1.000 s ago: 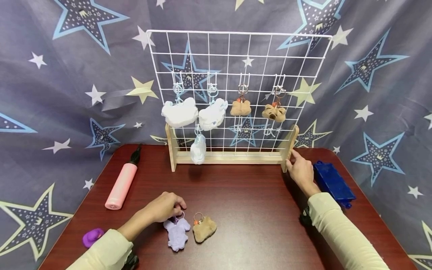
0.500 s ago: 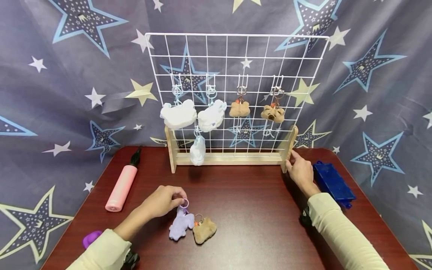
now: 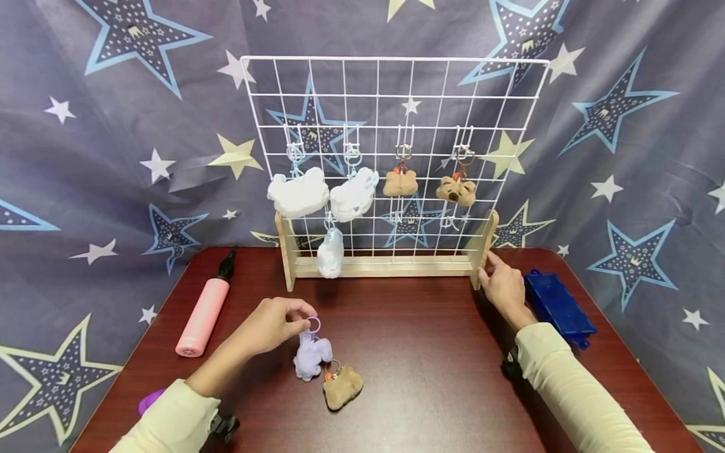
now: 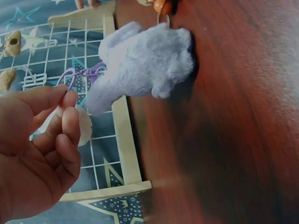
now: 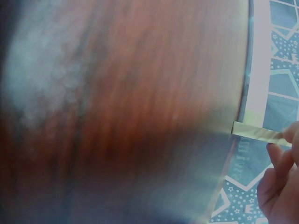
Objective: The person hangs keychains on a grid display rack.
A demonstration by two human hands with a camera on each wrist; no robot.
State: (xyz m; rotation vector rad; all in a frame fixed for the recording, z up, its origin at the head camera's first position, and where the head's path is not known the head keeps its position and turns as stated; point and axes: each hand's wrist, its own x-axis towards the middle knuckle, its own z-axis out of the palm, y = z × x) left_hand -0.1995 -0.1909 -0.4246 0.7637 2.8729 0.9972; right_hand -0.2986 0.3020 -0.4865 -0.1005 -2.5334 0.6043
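In the head view my left hand (image 3: 272, 327) pinches the purple ring (image 4: 73, 80) of a lavender plush keychain (image 3: 311, 358). The plush hangs tilted from it, low over the table; in the left wrist view its furry body (image 4: 140, 60) is close up. Just beside it a tan plush keychain (image 3: 343, 387) lies on the table. My right hand (image 3: 503, 286) holds the right wooden leg (image 3: 485, 248) of a white wire grid rack (image 3: 396, 60) between thumb and fingers. White plush keychains (image 3: 299, 192) hang at the rack's left, brown bear ones (image 3: 456, 190) at its right.
A pink hand pump (image 3: 205, 314) lies at the left of the dark red table (image 3: 430, 365), with a purple object (image 3: 150, 401) partly behind the left sleeve. A blue plastic tray (image 3: 557, 308) lies right of the right hand. Star-patterned cloth (image 3: 130, 264) hangs behind.
My left hand has lifted the lavender keychain by its ring from the table and moved it slightly right and toward the rack. The right hand stays on the rack's leg.
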